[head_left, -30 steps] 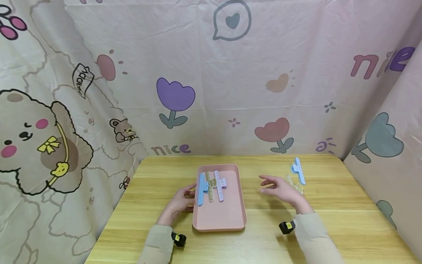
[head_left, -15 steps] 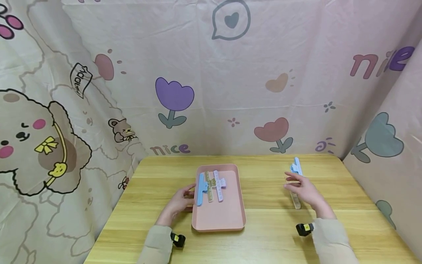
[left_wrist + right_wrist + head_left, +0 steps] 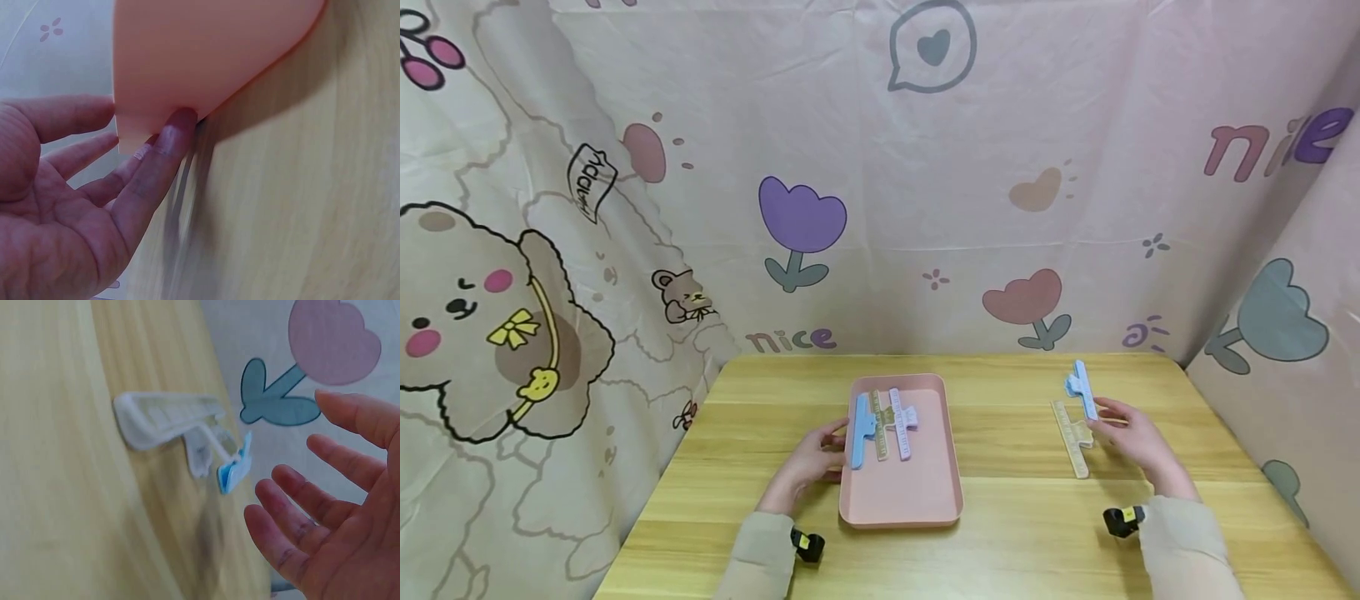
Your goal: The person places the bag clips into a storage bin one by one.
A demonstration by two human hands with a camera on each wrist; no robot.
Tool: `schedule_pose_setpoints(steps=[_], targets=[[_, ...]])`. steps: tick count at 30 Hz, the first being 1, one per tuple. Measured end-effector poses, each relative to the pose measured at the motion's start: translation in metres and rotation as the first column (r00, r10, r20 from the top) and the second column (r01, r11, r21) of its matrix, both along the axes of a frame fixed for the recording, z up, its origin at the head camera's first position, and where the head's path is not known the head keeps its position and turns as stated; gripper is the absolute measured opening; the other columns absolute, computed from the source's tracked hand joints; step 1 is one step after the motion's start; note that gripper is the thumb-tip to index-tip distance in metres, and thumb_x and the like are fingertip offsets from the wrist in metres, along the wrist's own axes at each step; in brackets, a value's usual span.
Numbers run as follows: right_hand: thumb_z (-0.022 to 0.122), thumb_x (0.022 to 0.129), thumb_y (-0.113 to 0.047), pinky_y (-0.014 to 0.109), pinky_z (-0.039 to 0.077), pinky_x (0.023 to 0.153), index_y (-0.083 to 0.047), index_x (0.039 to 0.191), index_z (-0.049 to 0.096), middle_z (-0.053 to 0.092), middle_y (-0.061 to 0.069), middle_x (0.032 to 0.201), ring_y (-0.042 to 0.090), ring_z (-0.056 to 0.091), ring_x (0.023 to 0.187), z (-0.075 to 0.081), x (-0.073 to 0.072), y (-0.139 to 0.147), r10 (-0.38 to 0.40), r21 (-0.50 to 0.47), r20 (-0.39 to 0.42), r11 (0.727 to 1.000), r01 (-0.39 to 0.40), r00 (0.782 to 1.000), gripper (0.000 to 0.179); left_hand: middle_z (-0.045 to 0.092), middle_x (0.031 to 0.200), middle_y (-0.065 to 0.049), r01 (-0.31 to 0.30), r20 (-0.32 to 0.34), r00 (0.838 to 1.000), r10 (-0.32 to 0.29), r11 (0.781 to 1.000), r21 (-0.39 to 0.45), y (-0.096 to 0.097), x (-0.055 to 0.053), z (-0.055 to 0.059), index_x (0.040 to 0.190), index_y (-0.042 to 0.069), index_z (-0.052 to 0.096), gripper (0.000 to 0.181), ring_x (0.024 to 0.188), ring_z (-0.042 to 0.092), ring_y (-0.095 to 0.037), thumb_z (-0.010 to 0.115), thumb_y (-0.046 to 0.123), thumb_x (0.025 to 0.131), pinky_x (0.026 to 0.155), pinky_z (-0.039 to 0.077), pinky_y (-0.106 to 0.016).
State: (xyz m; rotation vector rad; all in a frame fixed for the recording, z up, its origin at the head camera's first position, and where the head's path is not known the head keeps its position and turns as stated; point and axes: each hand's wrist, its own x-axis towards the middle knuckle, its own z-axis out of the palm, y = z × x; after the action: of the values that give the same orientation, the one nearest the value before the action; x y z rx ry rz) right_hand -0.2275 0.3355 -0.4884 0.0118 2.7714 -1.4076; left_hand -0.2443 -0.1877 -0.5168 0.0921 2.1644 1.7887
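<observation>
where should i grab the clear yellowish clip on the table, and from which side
The clear clip is probably best pinched by its handle, coming from the right: the handle juts from the bar toward the right hand.

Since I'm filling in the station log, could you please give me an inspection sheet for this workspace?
Surface: table with wood grain.
Job's things: pink tray holding a blue clip, an olive clip and a lilac clip; translucent clip and pale blue clip on the table to its right.
Clutter: nothing seen.
Hands: left hand touches the tray's side; right hand near the pale blue clip, holding nothing.
Cables: nothing seen.
Surroundings: printed curtains behind and at both sides.
</observation>
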Motion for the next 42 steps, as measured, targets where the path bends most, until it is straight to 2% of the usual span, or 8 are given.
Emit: schedule_pose_setpoints(steps=[3,6,9,15,18,25,33,42], targets=[[0.060,0.098,-0.024,0.044,0.052,0.088,0.012,0.146,0.031,0.037,0.042,0.137,0.052,0.047,0.117,-0.004,0.000,0.005,0.005,-0.015,0.031,1.000,-0.005,1.000,0.066,0.047,0.125,-0.025,-0.004,0.003,1.000,0.004,1.000,-0.005,0.000,0.001,0.000,0.152,0.003,0.034,0.073,0.101,0.059,-0.033,0.063,-0.008,0.086,0.076,0.058,-0.045],[0.061,0.098,-0.023,0.035,0.055,0.078,0.013,0.145,0.030,0.038,0.041,0.137,0.040,0.057,0.107,-0.007,0.001,0.008,0.013,-0.075,0.061,0.997,-0.008,0.998,0.067,0.048,0.125,-0.025,-0.010,0.003,1.000,0.010,1.000,-0.009,0.000,0.001,0.001,0.152,0.003,0.034,0.073,0.101,0.059,-0.033,0.063,-0.008,0.086,0.075,0.058,-0.045],[0.062,0.097,-0.018,0.035,0.057,0.076,0.014,0.146,0.028,0.038,0.041,0.136,0.027,0.062,0.096,-0.011,0.001,0.009,0.025,-0.148,0.090,0.989,-0.011,0.996,0.068,0.048,0.125,-0.025,-0.015,0.000,1.000,0.015,1.000,-0.010,0.000,0.001,0.002,0.151,0.003,0.034,0.073,0.101,0.059,-0.033,0.064,-0.008,0.086,0.075,0.058,-0.045],[0.069,0.092,-0.015,0.033,0.057,0.074,0.013,0.146,0.028,0.039,0.038,0.138,0.016,0.061,0.095,-0.018,0.001,0.012,0.053,-0.162,0.095,0.986,-0.037,0.994,0.073,0.049,0.125,-0.025,-0.014,0.004,1.000,0.014,1.000,-0.010,0.001,0.000,0.001,0.151,0.003,0.034,0.072,0.101,0.059,-0.033,0.064,-0.007,0.086,0.075,0.058,-0.046],[0.072,0.090,-0.016,0.031,0.056,0.074,0.012,0.146,0.030,0.040,0.037,0.140,0.015,0.060,0.098,-0.021,0.000,0.013,0.058,-0.148,0.097,0.988,-0.043,0.994,0.076,0.049,0.125,-0.025,-0.012,0.002,1.000,0.012,1.000,-0.008,0.001,0.001,0.001,0.151,0.003,0.034,0.072,0.101,0.059,-0.033,0.064,-0.008,0.086,0.075,0.058,-0.046],[0.073,0.088,-0.015,0.025,0.054,0.077,0.012,0.147,0.029,0.040,0.036,0.141,0.030,0.055,0.113,-0.023,-0.002,0.012,0.070,-0.142,0.111,0.988,-0.053,0.991,0.078,0.048,0.125,-0.026,-0.008,-0.006,1.000,0.008,1.000,-0.012,0.000,0.000,0.000,0.152,0.002,0.033,0.073,0.102,0.059,-0.033,0.065,-0.007,0.086,0.075,0.058,-0.047],[0.074,0.085,-0.008,0.028,0.055,0.073,0.012,0.148,0.025,0.043,0.038,0.135,0.013,0.059,0.093,-0.024,-0.001,0.007,0.063,-0.179,0.131,0.983,-0.039,0.989,0.082,0.049,0.126,-0.025,-0.015,0.007,1.000,0.015,1.000,-0.012,0.001,0.000,0.001,0.151,0.003,0.034,0.073,0.101,0.060,-0.032,0.066,-0.006,0.086,0.076,0.057,-0.045],[0.075,0.083,-0.008,0.027,0.055,0.076,0.011,0.146,0.032,0.040,0.035,0.137,0.018,0.058,0.096,-0.026,-0.005,0.000,0.058,-0.188,0.161,0.982,-0.027,0.985,0.078,0.048,0.124,-0.025,-0.012,0.013,1.000,0.012,1.000,-0.010,0.002,0.000,0.003,0.151,0.002,0.034,0.072,0.101,0.059,-0.032,0.065,-0.006,0.087,0.076,0.057,-0.044]])
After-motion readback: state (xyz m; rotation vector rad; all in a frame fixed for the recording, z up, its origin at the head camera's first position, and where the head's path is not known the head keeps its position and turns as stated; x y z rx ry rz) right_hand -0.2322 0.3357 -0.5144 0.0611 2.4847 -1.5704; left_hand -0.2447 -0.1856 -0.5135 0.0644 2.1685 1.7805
